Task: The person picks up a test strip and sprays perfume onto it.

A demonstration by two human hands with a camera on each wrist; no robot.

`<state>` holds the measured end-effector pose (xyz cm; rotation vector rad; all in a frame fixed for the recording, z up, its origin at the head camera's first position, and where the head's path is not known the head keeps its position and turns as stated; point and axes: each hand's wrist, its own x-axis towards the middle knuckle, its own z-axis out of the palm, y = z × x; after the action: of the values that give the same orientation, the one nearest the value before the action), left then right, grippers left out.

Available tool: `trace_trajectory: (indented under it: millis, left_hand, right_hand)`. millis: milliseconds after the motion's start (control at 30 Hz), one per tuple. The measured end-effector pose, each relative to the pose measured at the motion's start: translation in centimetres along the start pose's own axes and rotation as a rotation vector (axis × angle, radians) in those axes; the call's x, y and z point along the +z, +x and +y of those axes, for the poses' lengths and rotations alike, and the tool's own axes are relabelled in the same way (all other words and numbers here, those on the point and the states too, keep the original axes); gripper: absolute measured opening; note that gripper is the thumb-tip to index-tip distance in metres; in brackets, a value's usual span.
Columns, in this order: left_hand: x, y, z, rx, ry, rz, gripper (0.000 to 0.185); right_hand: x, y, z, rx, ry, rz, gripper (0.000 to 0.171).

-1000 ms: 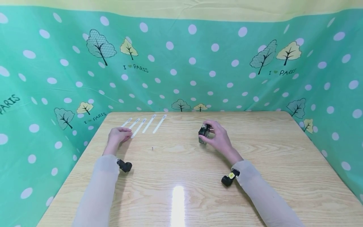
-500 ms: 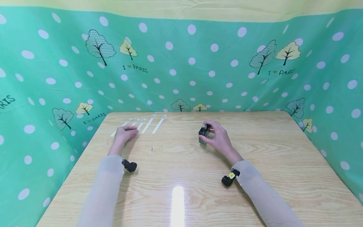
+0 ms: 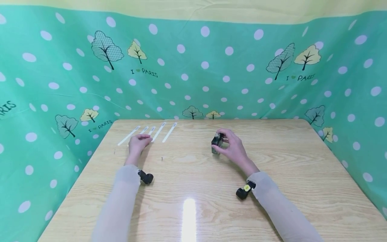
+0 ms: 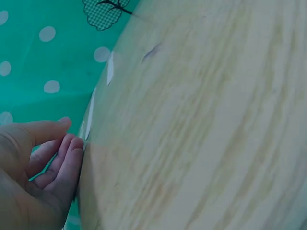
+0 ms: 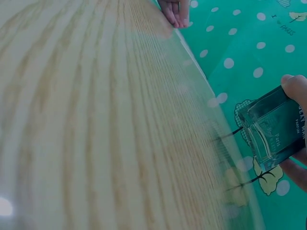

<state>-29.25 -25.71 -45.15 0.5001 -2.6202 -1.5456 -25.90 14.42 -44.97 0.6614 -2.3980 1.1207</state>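
Note:
Several white paper strips [image 3: 169,132] lie side by side at the far left of the wooden table [image 3: 193,188]. My left hand [image 3: 139,142] rests on the near ends of the middle strips, fingers pointing right; the wrist view shows its fingertips [image 4: 67,153] loosely bent against the table beside a strip edge [image 4: 90,112]. My right hand [image 3: 233,147] grips a small clear glass bottle [image 3: 217,143] with a dark cap, standing on the table near the middle. In the right wrist view the bottle [image 5: 273,127] sits between my fingers [image 5: 295,86].
A green dotted cloth [image 3: 193,74] with tree prints walls the table on the left, back and right. Black wrist cameras [image 3: 146,177] [image 3: 243,191] hang under both sleeves. A tiny dark speck [image 3: 162,158] lies between my hands.
My left hand has slid to the right across the near ends of the strips, uncovering the leftmost strip. The right hand and bottle have not moved.

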Motion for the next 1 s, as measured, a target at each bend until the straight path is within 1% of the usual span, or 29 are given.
trace_trajectory:
  millis: [200,333,467,600,733,1000]
  left_hand:
    - [1.1,-0.5,-0.2,0.003,-0.011,0.055,0.033]
    - [1.4,-0.6,0.0,-0.005,0.004,0.075,0.032]
    - [1.6,-0.4,0.2,0.003,0.037,0.092,0.031]
    - [1.8,-0.1,0.5,0.027,0.088,0.111,0.026]
    - [1.9,0.0,0.7,0.032,0.123,0.115,0.023]
    - [1.8,-0.1,0.9,0.034,0.173,0.1,0.019]
  right_hand:
    - [0.1,-0.1,-0.3,0.029,0.004,-0.013,0.063]
    - [0.2,0.0,-0.3,0.022,-0.001,-0.022,0.063]
    - [0.3,0.3,-0.3,0.006,0.012,-0.017,0.063]
    - [0.2,0.3,-0.3,0.003,0.011,-0.017,0.063]
    - [0.2,0.3,-0.2,0.007,-0.002,-0.023,0.063]
    - [0.1,0.2,-0.1,0.004,0.001,-0.028,0.063]
